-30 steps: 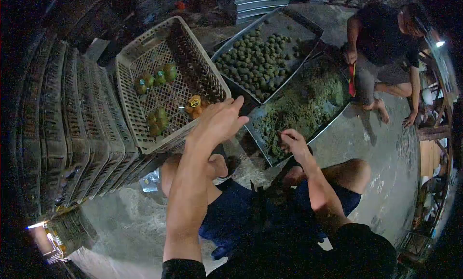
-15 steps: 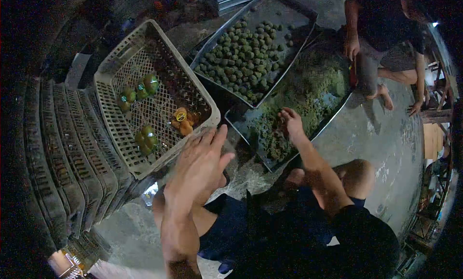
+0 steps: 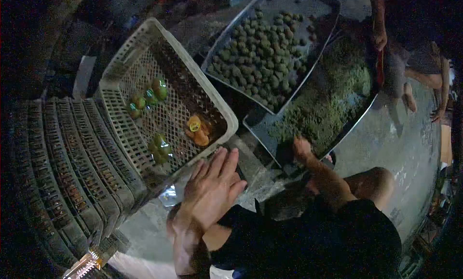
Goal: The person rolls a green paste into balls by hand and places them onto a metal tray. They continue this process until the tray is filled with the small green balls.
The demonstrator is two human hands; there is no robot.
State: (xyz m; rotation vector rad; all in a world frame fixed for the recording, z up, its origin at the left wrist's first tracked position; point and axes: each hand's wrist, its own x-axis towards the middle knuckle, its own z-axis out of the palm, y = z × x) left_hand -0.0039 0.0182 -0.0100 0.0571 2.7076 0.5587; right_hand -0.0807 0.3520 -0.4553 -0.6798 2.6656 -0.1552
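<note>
Crate (image 3: pixel 197 70): matt plastic. Upper tray (image 3: pixel 311 6): dull metal, glossy-edged. Round lumps (image 3: pixel 263 52): rough, matt. Floor (image 3: pixel 405 158): smooth concrete.

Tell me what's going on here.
A person sits with the right hand at the near end of a tray of green crumbly stuff; whether it grips anything is unclear. The left hand is open beside a crate holding green fruit and something orange. Round green balls lie in another tray. Another person's hand is at something red.

Dim workshop-like space, bare concrete floor (image 3: pixel 405 158), stacked plastic crates (image 3: pixel 72 168), metal trays (image 3: pixel 260 127)
</note>
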